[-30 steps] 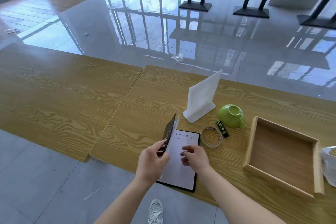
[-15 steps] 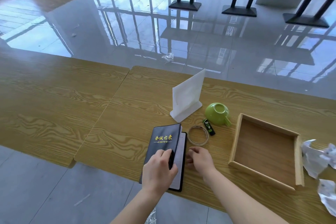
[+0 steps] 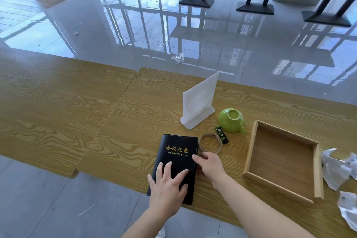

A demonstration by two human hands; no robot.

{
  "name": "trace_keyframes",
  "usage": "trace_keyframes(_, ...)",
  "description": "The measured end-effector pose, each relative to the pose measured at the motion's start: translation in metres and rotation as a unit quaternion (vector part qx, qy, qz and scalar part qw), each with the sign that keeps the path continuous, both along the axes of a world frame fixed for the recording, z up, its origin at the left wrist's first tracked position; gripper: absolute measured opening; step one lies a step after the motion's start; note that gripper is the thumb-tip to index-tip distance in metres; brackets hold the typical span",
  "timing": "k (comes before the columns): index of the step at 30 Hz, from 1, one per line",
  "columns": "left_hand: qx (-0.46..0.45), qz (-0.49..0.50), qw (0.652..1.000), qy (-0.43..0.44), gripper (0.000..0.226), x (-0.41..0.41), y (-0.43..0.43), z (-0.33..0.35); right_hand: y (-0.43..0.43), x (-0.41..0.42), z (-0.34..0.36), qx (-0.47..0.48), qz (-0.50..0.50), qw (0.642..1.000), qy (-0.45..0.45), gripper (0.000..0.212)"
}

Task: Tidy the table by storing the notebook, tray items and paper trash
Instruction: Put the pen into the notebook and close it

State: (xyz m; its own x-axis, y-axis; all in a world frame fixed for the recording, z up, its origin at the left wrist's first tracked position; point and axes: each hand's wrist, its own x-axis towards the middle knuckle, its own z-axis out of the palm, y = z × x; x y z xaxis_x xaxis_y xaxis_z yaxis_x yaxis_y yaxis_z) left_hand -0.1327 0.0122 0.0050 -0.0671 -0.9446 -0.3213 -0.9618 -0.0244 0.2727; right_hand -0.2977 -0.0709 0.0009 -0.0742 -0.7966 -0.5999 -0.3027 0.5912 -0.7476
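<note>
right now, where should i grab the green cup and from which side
By its handle, from the right: the green cup has its handle pointing toward the wooden tray, while the lighter and white stand crowd its left.

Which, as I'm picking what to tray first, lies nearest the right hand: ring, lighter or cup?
The ring, just beyond the right hand; the lighter and cup lie farther back.

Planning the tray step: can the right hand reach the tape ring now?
Likely yes. The right hand touches the edge of the notebook right beside the tape ring, which lies flat on the table with nothing over it.
</note>
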Motion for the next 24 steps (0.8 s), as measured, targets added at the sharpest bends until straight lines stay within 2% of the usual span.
trace_keyframes(3,-0.017,-0.004,1.000,0.024,0.048,0.013,-0.004,-0.002,-0.002,0.009,0.001,0.004,0.019,0.998,0.056,0.058)
trace_keyframes(5,-0.046,0.019,0.997,0.056,0.041,0.023,-0.010,-0.002,-0.002,0.015,0.000,0.009,-0.008,0.997,0.073,0.062)
trace_keyframes(8,-0.055,0.067,0.991,0.105,0.033,0.033,-0.019,-0.002,-0.001,0.019,0.001,0.013,-0.055,0.998,0.038,0.042)
trace_keyframes(11,-0.045,0.108,0.984,0.134,0.034,0.035,-0.022,-0.001,-0.002,0.024,0.002,0.016,-0.047,0.999,-0.008,0.016)
trace_keyframes(19,-0.020,0.144,0.971,0.189,0.066,0.050,-0.028,-0.003,0.003,0.035,0.004,-0.023,-0.076,0.996,-0.037,0.012)
trace_keyframes(24,-0.018,0.196,0.950,0.243,0.081,0.059,-0.034,0.000,0.001,0.031,0.010,-0.025,-0.083,0.994,-0.070,0.012)
